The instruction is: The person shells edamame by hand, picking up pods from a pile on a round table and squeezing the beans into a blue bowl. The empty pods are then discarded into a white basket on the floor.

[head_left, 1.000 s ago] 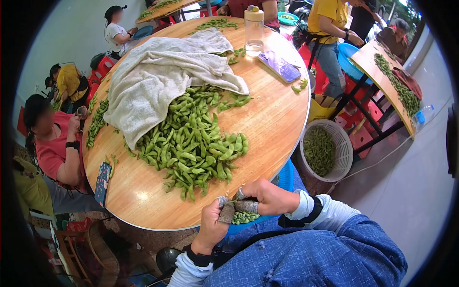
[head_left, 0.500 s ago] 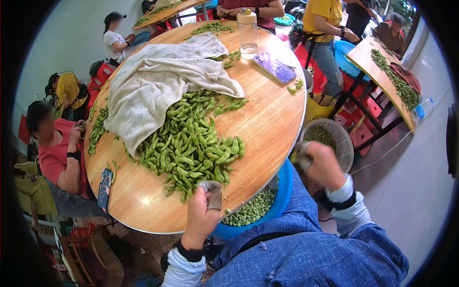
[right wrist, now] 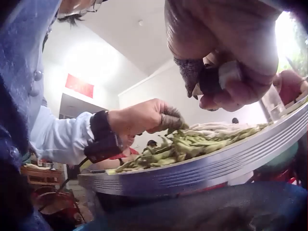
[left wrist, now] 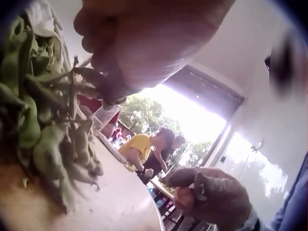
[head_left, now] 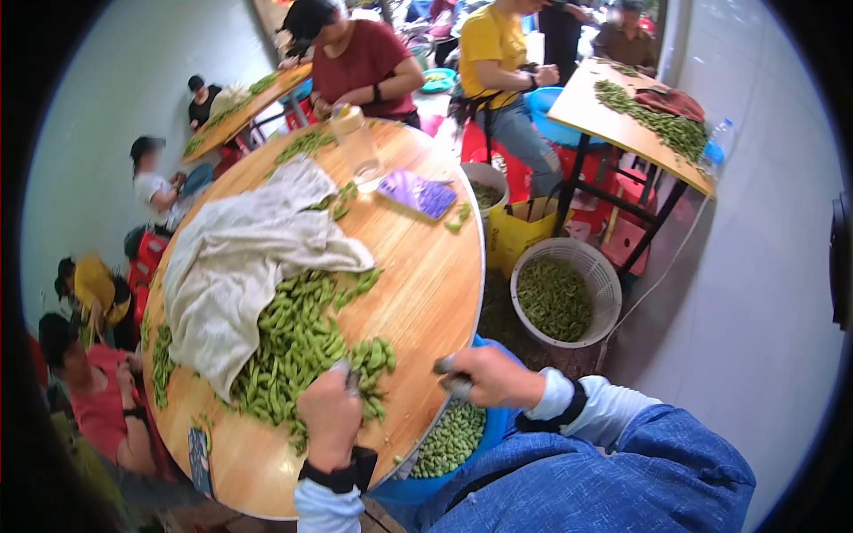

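My left hand is over the front of a heap of green bean pods on the round wooden table. Its thumb and finger wear grey wraps and pinch a pod at the heap's edge, as the right wrist view shows. My right hand hovers by the table's edge, above a blue basin of shelled green beans. Wraps cover its thumb and finger too; these stand a little apart, with nothing seen between them. A pale towel covers the back of the heap.
A white perforated basket of green pods stands on the floor to the right. On the table are a bottle, a purple phone and a dark patterned phone. Several people sit around this and other tables.
From working together over the basin, my hands parted. The right swung out toward the basket, then came back over the basin; the left reached onto the pods. The head view has turned right.
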A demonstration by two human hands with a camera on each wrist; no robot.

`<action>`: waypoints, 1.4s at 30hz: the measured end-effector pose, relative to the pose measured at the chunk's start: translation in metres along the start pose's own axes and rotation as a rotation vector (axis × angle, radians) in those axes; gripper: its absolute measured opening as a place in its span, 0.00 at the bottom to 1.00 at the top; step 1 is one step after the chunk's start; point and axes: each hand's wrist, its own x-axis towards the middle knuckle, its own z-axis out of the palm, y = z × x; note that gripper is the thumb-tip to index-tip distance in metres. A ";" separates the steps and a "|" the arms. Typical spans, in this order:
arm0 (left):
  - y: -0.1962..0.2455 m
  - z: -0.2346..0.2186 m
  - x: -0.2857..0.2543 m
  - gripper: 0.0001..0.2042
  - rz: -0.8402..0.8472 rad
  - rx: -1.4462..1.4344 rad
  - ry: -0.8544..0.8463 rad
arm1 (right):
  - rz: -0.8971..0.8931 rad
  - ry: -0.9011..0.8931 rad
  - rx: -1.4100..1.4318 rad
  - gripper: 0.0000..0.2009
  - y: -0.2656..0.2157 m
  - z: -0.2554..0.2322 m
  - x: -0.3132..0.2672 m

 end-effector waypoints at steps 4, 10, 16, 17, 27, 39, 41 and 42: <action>-0.031 0.005 -0.015 0.06 -0.109 -0.525 0.205 | 0.036 -0.135 0.124 0.09 -0.016 0.026 0.016; -0.019 -0.014 -0.041 0.06 -0.442 -1.162 0.124 | -0.050 -0.170 0.269 0.08 -0.030 0.065 0.043; -0.017 -0.012 -0.059 0.07 -0.368 -1.317 0.167 | -0.252 -0.246 0.281 0.10 -0.026 0.089 0.060; -0.018 -0.011 -0.062 0.08 -0.318 -1.338 0.164 | -0.208 -0.295 0.294 0.09 -0.027 0.089 0.060; -0.023 -0.015 -0.079 0.08 -0.496 -1.454 0.080 | -0.101 -0.317 -0.111 0.09 -0.024 0.065 0.071; 0.007 0.020 -0.136 0.10 0.140 -0.945 -0.579 | -0.171 0.903 0.585 0.12 -0.013 -0.175 0.056; 0.000 0.034 -0.138 0.14 0.126 -0.893 -0.685 | -0.255 0.984 0.480 0.13 -0.030 -0.211 0.049; 0.001 0.034 -0.138 0.13 0.112 -0.893 -0.692 | -0.296 1.013 0.411 0.13 -0.035 -0.232 0.047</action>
